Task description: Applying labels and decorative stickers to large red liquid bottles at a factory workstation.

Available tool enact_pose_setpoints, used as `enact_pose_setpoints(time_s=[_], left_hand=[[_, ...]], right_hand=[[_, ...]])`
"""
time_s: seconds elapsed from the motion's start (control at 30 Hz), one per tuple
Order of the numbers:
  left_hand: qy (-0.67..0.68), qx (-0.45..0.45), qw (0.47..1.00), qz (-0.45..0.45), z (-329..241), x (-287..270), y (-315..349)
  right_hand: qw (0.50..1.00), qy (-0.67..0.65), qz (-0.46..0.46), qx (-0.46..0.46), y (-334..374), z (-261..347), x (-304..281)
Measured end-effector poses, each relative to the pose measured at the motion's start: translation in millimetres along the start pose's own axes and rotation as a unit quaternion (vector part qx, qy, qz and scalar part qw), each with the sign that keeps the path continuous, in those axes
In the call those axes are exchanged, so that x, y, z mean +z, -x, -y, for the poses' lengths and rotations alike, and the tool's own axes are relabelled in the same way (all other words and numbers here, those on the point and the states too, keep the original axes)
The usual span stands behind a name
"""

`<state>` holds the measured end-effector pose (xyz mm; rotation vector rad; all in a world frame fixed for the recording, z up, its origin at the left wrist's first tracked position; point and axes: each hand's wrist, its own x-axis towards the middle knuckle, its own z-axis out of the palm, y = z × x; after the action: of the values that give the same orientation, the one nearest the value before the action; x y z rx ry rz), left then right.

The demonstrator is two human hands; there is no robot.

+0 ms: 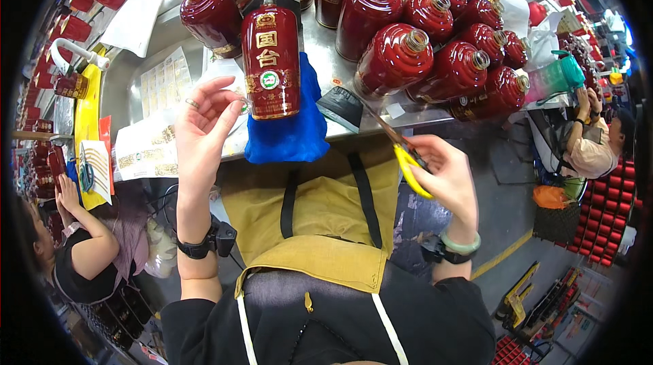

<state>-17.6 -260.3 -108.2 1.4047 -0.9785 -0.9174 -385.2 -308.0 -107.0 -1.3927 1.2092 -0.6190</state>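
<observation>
My left hand (203, 123) is raised beside a dark red bottle (275, 96) with gold lettering and a round green-and-white seal. Its thumb and forefinger come together on a small round sticker (244, 107), partly hidden at the fingertips. The bottle leans on a dark stand, its base on a blue cloth (289, 144) at the counter's near edge. In my right hand (445, 171) is a pair of scissors (411, 173) with yellow handles, blades pointing up and left. Beyond the blades lies a dark card (340, 108).
Several glossy red bottles (452, 69) crowd the metal counter (320, 42) at the right. Sticker sheets (146, 147) lie at the left. A green-lidded cup (561, 74) stands far right. Co-workers (88, 249) sit at the left and right edges.
</observation>
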Motion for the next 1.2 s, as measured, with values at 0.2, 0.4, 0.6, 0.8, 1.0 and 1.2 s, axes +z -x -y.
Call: enact_pose_setpoints(time_s=[0.2, 0.4, 0.6, 0.8, 1.0, 1.2], left_hand=[[0.032, 0.014, 0.999, 0.009, 1, -4, 14], [-0.025, -0.003, 1.000, 0.005, 14, -14, 11], [-0.011, -0.015, 1.000, 0.012, 19, 2, 2], [0.049, -0.083, 0.967, 0.234, 9, 64, 45], [0.097, -0.110, 0.948, 0.281, 23, 125, 30], [0.146, -0.192, 0.924, 0.297, 32, 160, -12]], right_hand=[[0.970, 0.188, -0.069, -0.140, -61, -6, 77], [0.972, 0.158, -0.071, -0.159, -72, 6, 95], [0.926, 0.312, -0.201, -0.071, -79, -13, 80], [0.947, 0.195, -0.254, 0.002, -77, -15, 70], [0.899, 0.222, -0.363, -0.104, -92, -11, 80], [0.914, 0.210, -0.329, -0.113, -106, -26, 64]])
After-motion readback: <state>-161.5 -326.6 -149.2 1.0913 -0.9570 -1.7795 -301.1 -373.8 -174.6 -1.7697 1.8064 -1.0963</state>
